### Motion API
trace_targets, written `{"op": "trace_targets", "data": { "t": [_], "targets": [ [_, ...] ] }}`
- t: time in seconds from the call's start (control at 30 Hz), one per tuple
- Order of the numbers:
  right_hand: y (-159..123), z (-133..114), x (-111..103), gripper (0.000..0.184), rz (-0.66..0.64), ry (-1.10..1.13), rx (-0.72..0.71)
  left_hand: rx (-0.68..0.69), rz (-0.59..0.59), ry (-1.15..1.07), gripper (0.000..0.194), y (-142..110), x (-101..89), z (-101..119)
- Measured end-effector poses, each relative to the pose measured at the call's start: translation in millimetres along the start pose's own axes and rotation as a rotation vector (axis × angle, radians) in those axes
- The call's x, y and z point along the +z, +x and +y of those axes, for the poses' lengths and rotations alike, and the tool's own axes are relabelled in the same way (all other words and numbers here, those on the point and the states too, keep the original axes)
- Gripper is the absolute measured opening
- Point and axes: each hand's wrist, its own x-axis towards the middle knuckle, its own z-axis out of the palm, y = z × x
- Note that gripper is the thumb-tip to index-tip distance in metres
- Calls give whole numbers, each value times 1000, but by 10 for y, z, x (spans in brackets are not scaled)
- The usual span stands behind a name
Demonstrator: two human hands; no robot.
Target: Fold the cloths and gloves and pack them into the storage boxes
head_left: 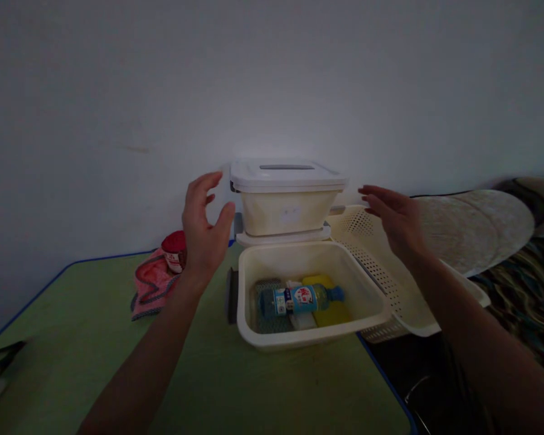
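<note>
My left hand (206, 226) is raised with fingers curved and apart, just left of a lidded white storage box (290, 211). On the box's other side, my right hand (392, 217) hangs open and touches nothing. That box sits on another white lid (283, 235) at the back of the table. In front of it stands a cream plastic bin (367, 296) without a lid. Inside lie a blue-labelled bottle (299, 300) on its side, a yellow cloth or sponge (333, 313) and a grey-green textured pad (272, 323).
A red tub (174, 248) rests by a pink cloth (152, 281) on the green table (217, 386). Right of the bin is a perforated cream basket (408, 302). Beyond it lie a rolled beige bundle (480, 226) and a patterned cloth (526, 296). A wall rises behind.
</note>
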Motion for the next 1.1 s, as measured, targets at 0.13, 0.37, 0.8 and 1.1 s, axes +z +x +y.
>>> {"op": "trace_targets", "data": {
  "t": [0.13, 0.37, 0.8, 1.1],
  "targets": [
    [139, 100, 164, 31, -14, 131, 94, -24, -175, 31, 55, 34, 107, -179],
    [289, 206, 353, 38, -10, 123, 84, -65, -236, 16, 66, 52, 194, -311],
    [402, 225, 403, 31, 100, 174, 66, -31, -231, -46, 58, 130, 294, -232],
    [244, 40, 163, 35, 168, 322, 29, 146, -243, -35, 56, -46, 149, 149]
  ]
}}
